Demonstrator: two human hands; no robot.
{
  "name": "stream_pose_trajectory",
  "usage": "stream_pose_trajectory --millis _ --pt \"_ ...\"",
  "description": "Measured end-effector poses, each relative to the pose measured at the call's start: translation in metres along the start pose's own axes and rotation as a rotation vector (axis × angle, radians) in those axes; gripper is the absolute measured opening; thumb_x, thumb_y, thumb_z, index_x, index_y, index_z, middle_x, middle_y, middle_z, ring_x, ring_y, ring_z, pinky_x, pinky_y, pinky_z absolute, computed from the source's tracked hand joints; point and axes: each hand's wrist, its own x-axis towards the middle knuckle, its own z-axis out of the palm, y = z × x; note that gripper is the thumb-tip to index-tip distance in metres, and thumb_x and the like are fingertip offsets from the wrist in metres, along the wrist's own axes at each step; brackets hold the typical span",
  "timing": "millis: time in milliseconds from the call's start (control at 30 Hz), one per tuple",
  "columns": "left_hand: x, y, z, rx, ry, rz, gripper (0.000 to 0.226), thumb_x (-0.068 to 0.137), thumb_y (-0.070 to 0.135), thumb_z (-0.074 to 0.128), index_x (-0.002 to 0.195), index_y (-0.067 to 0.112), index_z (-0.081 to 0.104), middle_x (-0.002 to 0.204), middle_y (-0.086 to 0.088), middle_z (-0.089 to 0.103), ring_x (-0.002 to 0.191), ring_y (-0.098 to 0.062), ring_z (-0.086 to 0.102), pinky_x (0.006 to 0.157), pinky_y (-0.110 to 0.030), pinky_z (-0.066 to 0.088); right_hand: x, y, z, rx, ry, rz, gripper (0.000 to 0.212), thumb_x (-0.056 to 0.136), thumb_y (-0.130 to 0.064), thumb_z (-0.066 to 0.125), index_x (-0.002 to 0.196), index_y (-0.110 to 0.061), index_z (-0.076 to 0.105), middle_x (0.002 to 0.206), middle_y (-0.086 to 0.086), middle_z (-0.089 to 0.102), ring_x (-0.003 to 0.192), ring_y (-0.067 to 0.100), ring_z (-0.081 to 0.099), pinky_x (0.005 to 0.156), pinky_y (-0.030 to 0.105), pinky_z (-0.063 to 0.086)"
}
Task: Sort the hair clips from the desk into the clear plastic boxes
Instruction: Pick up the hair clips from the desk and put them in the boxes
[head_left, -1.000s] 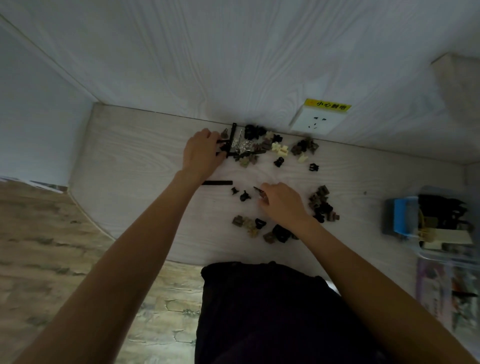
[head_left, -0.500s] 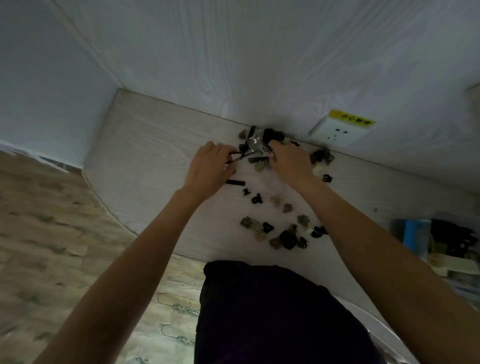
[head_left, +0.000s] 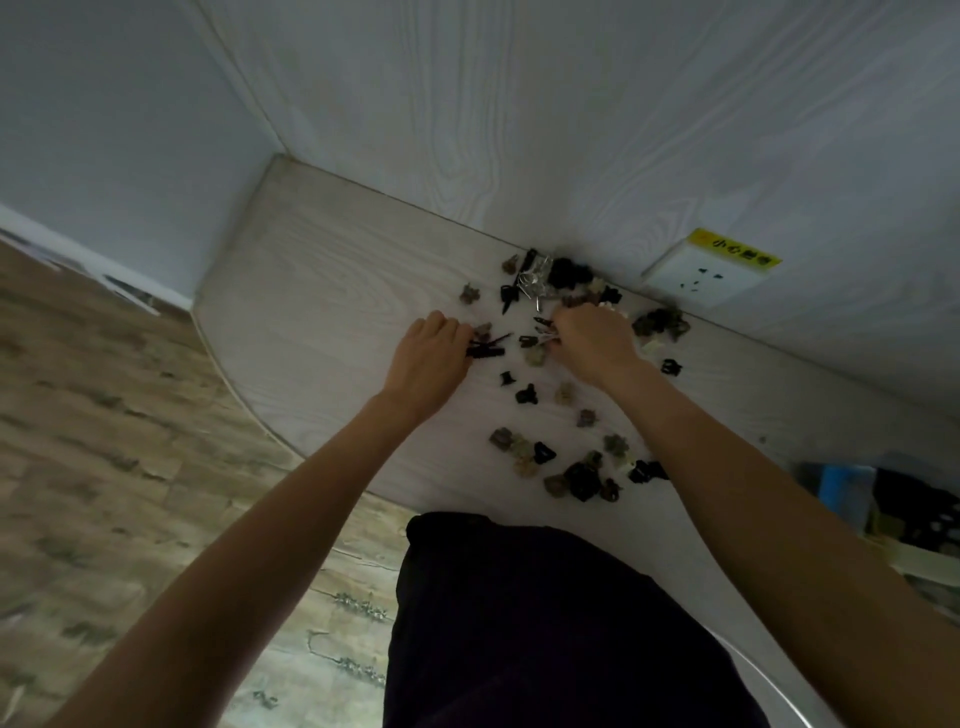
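Note:
Small black, brown and cream hair clips lie scattered over the pale wooden desk (head_left: 332, 291). My left hand (head_left: 428, 358) grips a bunch of long black clips (head_left: 485, 348) at its fingertips. My right hand (head_left: 595, 340) pinches thin silver clips (head_left: 545, 339) just right of them. A pile of silver and black clips (head_left: 540, 275) sits by the wall beyond both hands. More claw clips (head_left: 571, 467) lie in a cluster near the desk's front edge. The clear plastic box (head_left: 893, 504) with dark contents is at the right edge, dim and partly cut off.
A white wall socket (head_left: 701, 280) with a yellow label sits on the back panel right of the pile. The desk's curved left edge drops to a wood-pattern floor (head_left: 104, 441). My dark-clothed lap (head_left: 545, 623) is below the front edge.
Both hands have drawn back from the pile by the wall towards me. My left hand now holds long black clips and my right hand holds silver clips. The view has swung left.

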Motion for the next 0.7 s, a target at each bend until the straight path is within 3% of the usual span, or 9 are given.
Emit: stream_pose_trajectory --millis 133,233,333,467,533,700 --pt "-0.005 -0.003 0.003 -0.014 -0.017 -0.027 0.011 0.083 0.012 0.067 0.083 0.006 0.058 0.074 -0.012 0.06 0.066 -0.027 0.055 0.06 -0.032 0.044 -0.009 0.002 0.008 0.057 -0.042 0.0 0.026 0.088 -0.028 0.052 0.089 -0.003 0.056 0.087 0.013 0.06 0.077 0.028 0.059 0.058 0.029 0.037" --pt "0.006 0.001 -0.011 -0.284 0.016 -0.196 0.021 0.098 0.015 0.042 0.102 -0.002 0.054 0.096 -0.019 0.055 0.072 -0.034 0.054 0.062 -0.04 0.04 -0.021 0.009 0.014 0.199 0.046 0.087 0.03 0.089 -0.033 0.049 0.087 -0.003 0.052 0.076 0.009 0.05 0.072 0.025 0.054 0.058 0.029 0.034" --pt "0.036 0.014 -0.029 -0.456 0.032 -0.331 0.025 0.1 0.018 0.034 0.108 -0.001 0.047 0.102 -0.019 0.056 0.077 -0.037 0.057 0.064 -0.042 0.042 -0.035 0.015 0.017 0.399 0.175 0.176 0.022 0.091 -0.027 0.048 0.079 -0.008 0.045 0.066 0.0 0.042 0.061 0.02 0.043 0.053 0.029 0.028" --pt "0.078 0.02 -0.037 -0.432 -0.002 -0.458 0.03 0.1 0.028 0.035 0.109 0.002 0.048 0.096 -0.021 0.064 0.085 -0.037 0.061 0.068 -0.038 0.043 -0.044 0.01 0.023 0.593 0.192 0.249 0.019 0.089 -0.02 0.048 0.077 -0.012 0.035 0.057 -0.006 0.031 0.05 0.009 0.03 0.048 0.03 0.022" --pt "0.11 0.042 -0.035 -0.408 -0.07 -0.392 0.037 0.098 0.037 0.037 0.11 0.005 0.051 0.099 -0.021 0.065 0.089 -0.038 0.061 0.072 -0.039 0.045 -0.054 0.034 0.024 0.627 0.222 0.371 0.017 0.09 -0.021 0.048 0.082 -0.012 0.036 0.058 -0.006 0.034 0.05 0.01 0.033 0.049 0.031 0.026" --pt "0.108 0.031 -0.026 -0.413 -0.111 -0.38 0.036 0.092 0.045 0.044 0.099 0.014 0.06 0.091 -0.009 0.066 0.086 -0.03 0.062 0.067 -0.031 0.042 -0.061 0.028 0.034 0.679 0.197 0.341 0.016 0.09 -0.022 0.05 0.088 -0.013 0.037 0.061 -0.004 0.044 0.056 0.019 0.045 0.053 0.03 0.033"
